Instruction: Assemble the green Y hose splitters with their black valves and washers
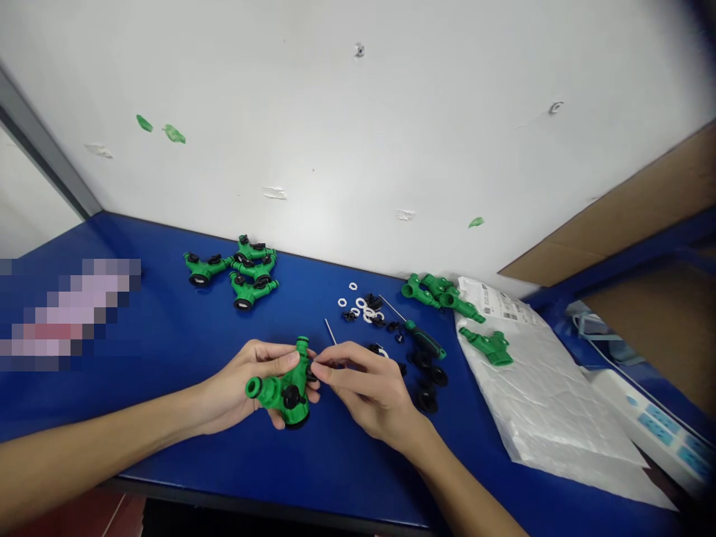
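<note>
Green splitter point(286, 397) partly behind left hand point(246, 386)

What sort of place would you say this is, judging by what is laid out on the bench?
It looks like a small assembly workstation, probably for garden hose fittings: a blue workbench holds green hose splitters, loose black and white washers, and a screwdriver.

Bright, even indoor light is falling across the blue bench point(347, 477), casting only faint shadows beneath the left hand point(251, 388) and right hand point(363, 391). Behind the bench, the white wall point(335, 134) is glowing pale without glare. Wide-angle distortion is bending the bench's edges, and a pixelated patch point(72, 313) is blurring its left end.
</note>
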`<state>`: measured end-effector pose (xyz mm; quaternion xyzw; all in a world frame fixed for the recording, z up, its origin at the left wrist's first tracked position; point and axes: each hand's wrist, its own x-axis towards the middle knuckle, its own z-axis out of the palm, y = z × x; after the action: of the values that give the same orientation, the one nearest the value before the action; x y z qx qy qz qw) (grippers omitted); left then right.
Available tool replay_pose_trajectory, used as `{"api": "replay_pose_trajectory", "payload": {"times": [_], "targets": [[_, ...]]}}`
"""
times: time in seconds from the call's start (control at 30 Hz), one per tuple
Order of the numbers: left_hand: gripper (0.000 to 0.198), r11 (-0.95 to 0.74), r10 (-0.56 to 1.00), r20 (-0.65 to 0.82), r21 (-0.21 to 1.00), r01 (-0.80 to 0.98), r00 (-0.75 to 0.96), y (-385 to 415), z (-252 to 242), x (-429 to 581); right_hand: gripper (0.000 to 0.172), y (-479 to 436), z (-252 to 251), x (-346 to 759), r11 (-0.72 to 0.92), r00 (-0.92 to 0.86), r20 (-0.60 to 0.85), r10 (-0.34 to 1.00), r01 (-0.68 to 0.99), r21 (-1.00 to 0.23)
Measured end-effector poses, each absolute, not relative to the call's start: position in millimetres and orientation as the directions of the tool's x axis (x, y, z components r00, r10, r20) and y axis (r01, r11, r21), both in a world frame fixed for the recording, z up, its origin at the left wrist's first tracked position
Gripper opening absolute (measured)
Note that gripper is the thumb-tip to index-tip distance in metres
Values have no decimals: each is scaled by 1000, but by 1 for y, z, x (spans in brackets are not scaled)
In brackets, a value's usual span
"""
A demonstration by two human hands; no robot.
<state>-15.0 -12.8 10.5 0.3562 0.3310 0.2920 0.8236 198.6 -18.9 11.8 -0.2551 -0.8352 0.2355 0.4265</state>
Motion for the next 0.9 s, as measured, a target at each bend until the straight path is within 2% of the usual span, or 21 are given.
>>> {"api": "replay_pose_trajectory", "payload": {"times": [0.23,0.33,0.43,0.53,0.67,0.8,0.9], "targets": [[34,579,704,-347,786,-217,620,-14,7,-15,41,-20,0,196,844,-471,700,536,273,-463],[32,555,731,-330,797,-239,597,-15,8,-14,42,-21,3,191,820,-454,688,566,231,-523],[31,530,763,-312,803,-271,567,-15,9,-14,36,-21,5,188,761,-427,647,632,183,-623],[34,495,778,-285,827,-266,560,-15,9,-14,32,-21,2,188,740,-428,626,652,177,-649],[39,448,798,-269,863,-234,539,-16,7,-15,30,-23,0,191,761,-502,598,625,225,-608],[40,403,813,-243,890,-211,529,-17,4,-15,25,-24,4,194,814,-571,592,569,285,-507],[38,398,813,-236,892,-213,532,-18,4,-13,22,-23,6,194,830,-572,607,551,300,-470]]}}
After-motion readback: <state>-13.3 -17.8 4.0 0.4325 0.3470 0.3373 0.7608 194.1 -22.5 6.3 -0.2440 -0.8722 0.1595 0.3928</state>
